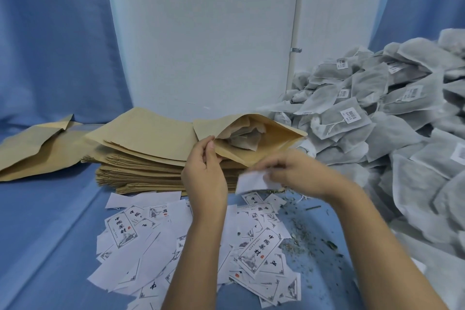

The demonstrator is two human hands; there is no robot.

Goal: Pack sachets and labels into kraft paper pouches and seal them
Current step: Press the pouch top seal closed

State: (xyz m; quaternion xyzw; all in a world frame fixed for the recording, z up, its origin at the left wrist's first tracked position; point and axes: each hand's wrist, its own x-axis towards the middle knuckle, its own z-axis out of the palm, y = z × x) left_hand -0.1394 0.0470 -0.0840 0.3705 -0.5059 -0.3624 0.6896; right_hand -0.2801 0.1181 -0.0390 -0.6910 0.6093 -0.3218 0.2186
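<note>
An open kraft pouch lies on top of a stack of flat kraft pouches, its mouth facing me, with a grey sachet inside. My left hand pinches the pouch's near left lip. My right hand, blurred, holds a white paper label just below the pouch mouth. Several printed labels lie scattered on the blue cloth in front of me. A large heap of grey sachets with barcode tags fills the right side.
More kraft pouches lie loose at the left. Dried herb crumbs are strewn right of the labels. A white wall panel and blue curtain stand behind the blue-covered table.
</note>
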